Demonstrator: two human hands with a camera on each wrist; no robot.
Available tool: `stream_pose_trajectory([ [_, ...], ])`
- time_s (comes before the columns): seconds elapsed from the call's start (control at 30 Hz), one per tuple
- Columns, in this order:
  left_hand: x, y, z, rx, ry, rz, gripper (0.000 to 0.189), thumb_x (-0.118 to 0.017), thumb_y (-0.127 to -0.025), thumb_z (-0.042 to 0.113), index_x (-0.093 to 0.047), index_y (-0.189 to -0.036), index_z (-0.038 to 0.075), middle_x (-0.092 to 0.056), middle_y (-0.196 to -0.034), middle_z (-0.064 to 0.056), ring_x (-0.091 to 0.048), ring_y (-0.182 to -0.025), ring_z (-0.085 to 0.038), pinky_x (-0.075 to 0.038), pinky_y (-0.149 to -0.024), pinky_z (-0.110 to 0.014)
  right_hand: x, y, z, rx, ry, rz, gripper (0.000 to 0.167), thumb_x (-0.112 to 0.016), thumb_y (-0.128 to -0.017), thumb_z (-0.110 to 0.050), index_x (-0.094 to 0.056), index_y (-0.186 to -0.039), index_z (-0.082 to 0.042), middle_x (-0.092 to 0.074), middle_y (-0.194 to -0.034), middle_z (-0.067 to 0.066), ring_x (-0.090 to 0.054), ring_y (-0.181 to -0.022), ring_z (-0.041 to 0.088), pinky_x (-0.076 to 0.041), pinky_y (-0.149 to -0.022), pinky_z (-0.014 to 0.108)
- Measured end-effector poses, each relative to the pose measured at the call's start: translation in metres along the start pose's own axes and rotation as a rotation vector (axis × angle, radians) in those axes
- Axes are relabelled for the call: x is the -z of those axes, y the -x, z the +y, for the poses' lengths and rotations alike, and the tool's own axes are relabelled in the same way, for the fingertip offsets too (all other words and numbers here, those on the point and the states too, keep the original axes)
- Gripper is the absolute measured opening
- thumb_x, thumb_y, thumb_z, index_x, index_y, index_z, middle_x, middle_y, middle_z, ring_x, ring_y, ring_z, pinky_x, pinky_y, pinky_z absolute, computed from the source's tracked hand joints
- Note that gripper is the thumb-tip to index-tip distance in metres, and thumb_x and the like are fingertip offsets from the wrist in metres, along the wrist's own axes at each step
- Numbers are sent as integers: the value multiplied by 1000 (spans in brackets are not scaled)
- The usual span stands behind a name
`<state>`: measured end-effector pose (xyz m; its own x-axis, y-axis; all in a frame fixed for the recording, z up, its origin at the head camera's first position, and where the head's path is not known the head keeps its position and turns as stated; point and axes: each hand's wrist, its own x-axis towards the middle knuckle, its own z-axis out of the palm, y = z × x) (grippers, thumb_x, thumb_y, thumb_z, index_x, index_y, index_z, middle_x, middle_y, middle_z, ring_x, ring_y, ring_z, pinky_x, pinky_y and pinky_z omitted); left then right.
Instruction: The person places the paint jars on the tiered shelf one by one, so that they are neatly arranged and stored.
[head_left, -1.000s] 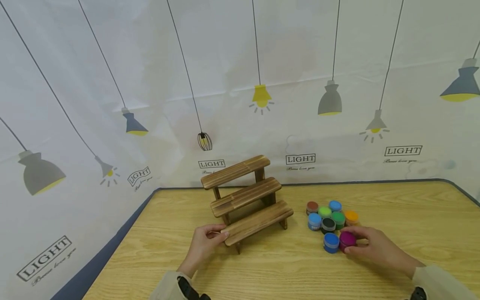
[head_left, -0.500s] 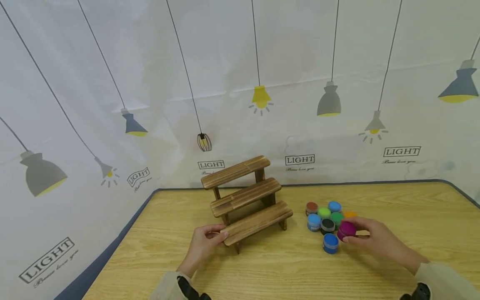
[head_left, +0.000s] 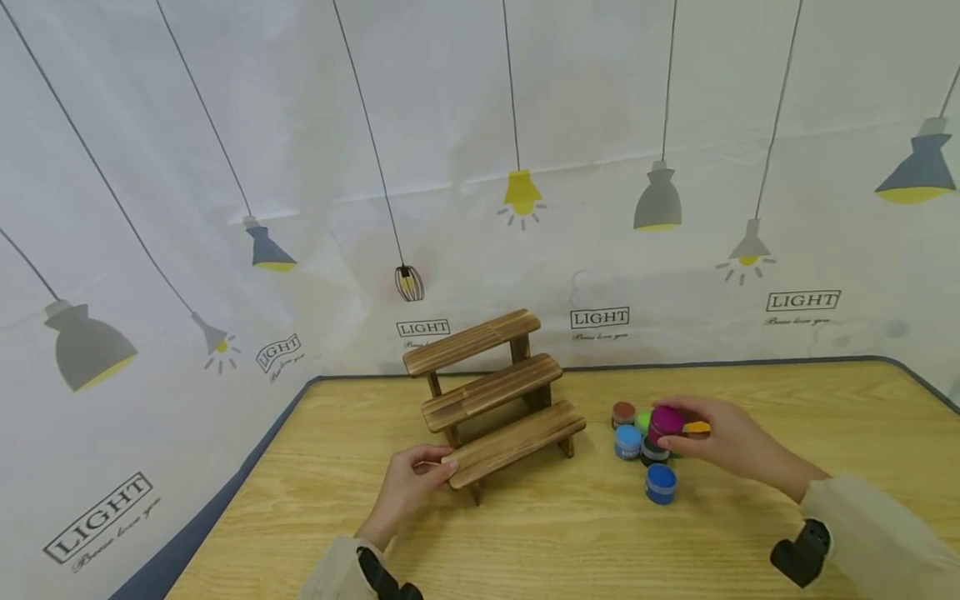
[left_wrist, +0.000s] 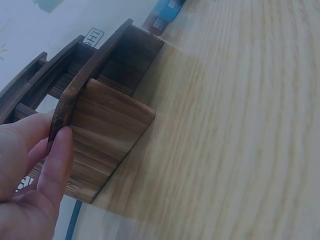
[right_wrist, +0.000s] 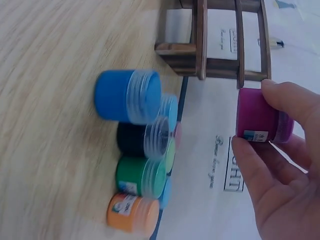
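Fingers of your right hand point(head_left: 737, 440) pinch the magenta paint jar point(head_left: 665, 422) above the tabletop point(head_left: 540, 542), while your left hand point(head_left: 405, 490) grips the three-tier wooden stand point(head_left: 493, 392) at its near left end.

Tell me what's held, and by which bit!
Right grip: round purple plastic jar, by its sides. Left grip: brown wooden three-tier stand, by its lowest shelf's left end.

On a table point(head_left: 540, 537), paint jars point(head_left: 628, 442) stood at the display stand point(head_left: 491, 391)'s three o'clock, another jar point(head_left: 666, 425) in the right hand point(head_left: 731, 442); the left hand point(head_left: 408, 487) was at eight.
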<state>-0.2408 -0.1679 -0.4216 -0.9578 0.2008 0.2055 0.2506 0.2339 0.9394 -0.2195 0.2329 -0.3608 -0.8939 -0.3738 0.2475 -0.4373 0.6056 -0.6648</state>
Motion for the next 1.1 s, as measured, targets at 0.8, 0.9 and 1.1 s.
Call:
stream_pose_trajectory([
  [0.8, 0, -5, 4, 111, -16, -5, 30, -64, -82, 9, -56, -103, -11, -58, -88, -13, -61, -72, -20, -52, -63, -39, -51, -76, -60, 160, -35, -49, 43, -68, -78, -17, -54, -116, -5, -59, -100, 3, -55, -92, 19, -50, -71, 24],
  [0.9, 1, -4, 5, 121, -5, -17, 32, -63, -82, 11, -56, -104, -10, -58, -89, -12, -61, -72, -19, -52, -64, -39, -58, -87, -67, 175, -43, -54, 44, -69, -78, -16, -53, -116, -1, -59, -100, 6, -56, -92, 20, -50, -71, 24],
  [1.1, 1, -3, 0, 141, -10, -28, 32, -65, -82, 15, -58, -104, -7, -57, -89, -10, -60, -71, -18, -52, -65, -37, -76, -107, -78, 202, -47, -86, 45, -68, -78, -20, -53, -116, -1, -59, -98, 6, -57, -88, 17, -49, -67, 21],
])
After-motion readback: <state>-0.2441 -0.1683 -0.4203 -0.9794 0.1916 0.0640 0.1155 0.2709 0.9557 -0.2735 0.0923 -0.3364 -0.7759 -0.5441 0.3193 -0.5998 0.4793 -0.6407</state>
